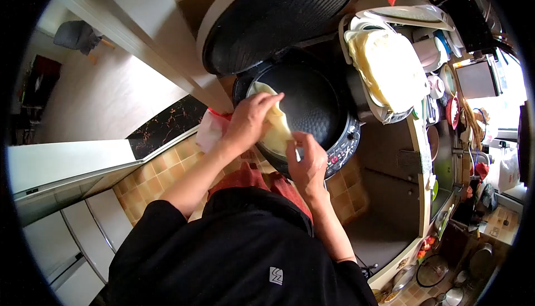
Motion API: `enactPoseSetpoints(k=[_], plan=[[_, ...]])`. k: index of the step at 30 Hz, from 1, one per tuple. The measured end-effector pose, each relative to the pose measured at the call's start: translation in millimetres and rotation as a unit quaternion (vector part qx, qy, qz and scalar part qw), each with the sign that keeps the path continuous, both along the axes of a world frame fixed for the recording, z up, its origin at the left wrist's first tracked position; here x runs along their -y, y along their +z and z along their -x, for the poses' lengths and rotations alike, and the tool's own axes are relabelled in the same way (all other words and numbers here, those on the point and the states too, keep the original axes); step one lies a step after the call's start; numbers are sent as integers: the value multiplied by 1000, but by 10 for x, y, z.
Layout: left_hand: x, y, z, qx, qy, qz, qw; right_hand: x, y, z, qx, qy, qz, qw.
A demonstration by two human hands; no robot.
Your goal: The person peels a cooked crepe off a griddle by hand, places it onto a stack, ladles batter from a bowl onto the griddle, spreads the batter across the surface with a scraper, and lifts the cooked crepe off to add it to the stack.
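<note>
A round electric griddle pan (pixel 312 100) stands in front of me, its dark ribbed lid (pixel 267 27) tilted up behind. Along the pan's near-left side, a pale thin flatbread (pixel 276 133) is lifted and folded over the rim. My left hand (pixel 251 119) is closed on its upper part, fingers pointing toward the pan's middle. At the lower end, my right hand (pixel 308 164) pinches the flatbread's edge near the control panel (pixel 340 158). Part of the flatbread is hidden by my hands.
To the right, a tall stack of pale flatbreads (pixel 387 69) rests on top of an appliance. A counter (pixel 421 161) with dishes, a sink and utensils runs down the right side. A white door frame (pixel 161 44) rises at the left, and a white-and-red bag (pixel 212 130) lies by my left forearm.
</note>
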State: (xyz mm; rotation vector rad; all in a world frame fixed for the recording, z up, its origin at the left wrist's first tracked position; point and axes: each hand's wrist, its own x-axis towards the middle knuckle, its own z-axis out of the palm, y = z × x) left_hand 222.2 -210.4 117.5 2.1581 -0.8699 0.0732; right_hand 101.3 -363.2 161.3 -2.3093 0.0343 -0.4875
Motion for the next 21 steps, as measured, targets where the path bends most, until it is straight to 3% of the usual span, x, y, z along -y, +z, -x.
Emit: enactPoseSetpoints(k=[5,11,14,16,18,21], plan=[[-221,397,68,-17,-8,101,995,57,256,23,-14,65,-109,992],[-259,1463,252,78,-13,4,997,470,1002,3,-72,78,-316,943],[-170,2090,499,-36,-51,3,998,789,1516,180,-19,99,-235,967],[-116,2232,547,-193,-112,18,975,957,1809,360,-16,93,-224,970],[10,2364,527,-361,-181,29,914,1162,2035,470,-78,73,-198,974],[476,2184,373,-492,-225,47,840,1562,2140,435,-174,44,-211,961]])
